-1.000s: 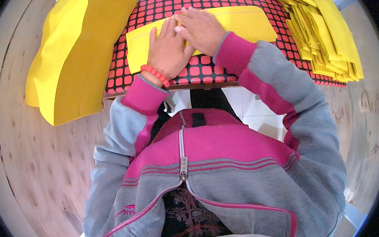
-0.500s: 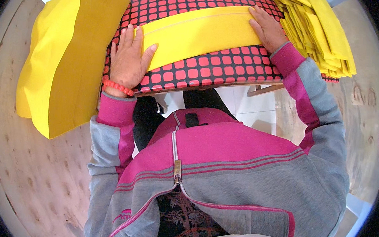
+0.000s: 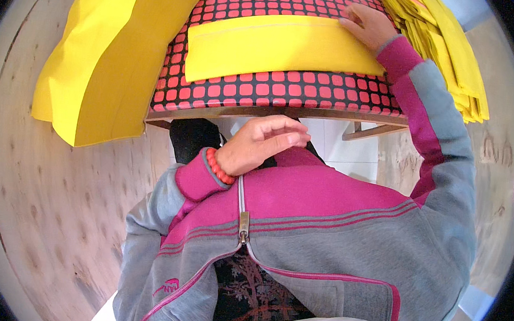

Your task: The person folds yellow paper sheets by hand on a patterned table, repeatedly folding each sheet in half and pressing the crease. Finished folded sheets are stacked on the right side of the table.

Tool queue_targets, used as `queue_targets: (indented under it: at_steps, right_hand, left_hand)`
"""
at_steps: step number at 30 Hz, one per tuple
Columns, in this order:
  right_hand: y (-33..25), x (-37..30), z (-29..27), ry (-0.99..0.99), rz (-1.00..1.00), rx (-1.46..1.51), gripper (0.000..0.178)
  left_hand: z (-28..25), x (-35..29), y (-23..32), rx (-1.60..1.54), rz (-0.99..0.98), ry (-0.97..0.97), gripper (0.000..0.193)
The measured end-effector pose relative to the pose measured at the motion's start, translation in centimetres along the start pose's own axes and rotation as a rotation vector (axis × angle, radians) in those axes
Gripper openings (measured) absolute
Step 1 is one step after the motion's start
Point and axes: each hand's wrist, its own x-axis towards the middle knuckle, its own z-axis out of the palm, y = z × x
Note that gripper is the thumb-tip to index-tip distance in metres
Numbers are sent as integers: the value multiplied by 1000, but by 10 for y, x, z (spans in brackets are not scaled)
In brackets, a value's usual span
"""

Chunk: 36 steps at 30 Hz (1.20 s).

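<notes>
A folded yellow fabric strip (image 3: 278, 50) lies flat across the tabletop, a seam line running near its far edge. My right hand (image 3: 370, 26) is at the strip's far right corner, thumb beside the edge, fingers loosely bent and apart from the thumb; nothing shows in its grasp. Drawn back off the table, my left hand (image 3: 264, 140) hovers in front of my jacket. Its fingers are half bent with the thumb apart, and it holds nothing. A red bead bracelet (image 3: 219, 166) circles that wrist.
A large yellow fabric piece (image 3: 117, 59) drapes over the table's left side, hanging below its edge. On the right is a stack of folded yellow fabric (image 3: 443, 54). The tabletop (image 3: 256, 88) has a red-and-black checked cover and a wooden front edge (image 3: 273, 110).
My left hand has come off the strip's left end and moved back toward my body. My right hand's fingers have lifted from lying flat and bent. The view has shifted slightly.
</notes>
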Motion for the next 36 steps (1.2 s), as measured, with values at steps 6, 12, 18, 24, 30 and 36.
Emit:
queue_targets:
  at_steps: [6, 12, 18, 24, 30, 36]
  right_hand:
    - [-37, -76, -33, -236, 145, 333, 32]
    - [-99, -110, -39, -452, 272, 816, 36]
    - [-117, -65, -36, -606, 265, 652, 43]
    - [-139, -23, -5, -655, 520, 1925, 47]
    - [-126, 41, -55, -304, 108, 1750, 42]
    - [-134, 66, -160, 172, -376, 1272, 44]
  left_hand:
    - [-9, 18, -31, -484, -21, 32, 54]
    - [14, 28, -33, -747, 151, 170, 45]
    - [29, 19, -9, -594, 227, 391, 38]
    - [19, 0, 20, -431, 195, 145, 41]
    - [-13, 22, 69, 246, 324, 255, 42]
    - [-53, 40, 171, 624, 555, 212, 38]
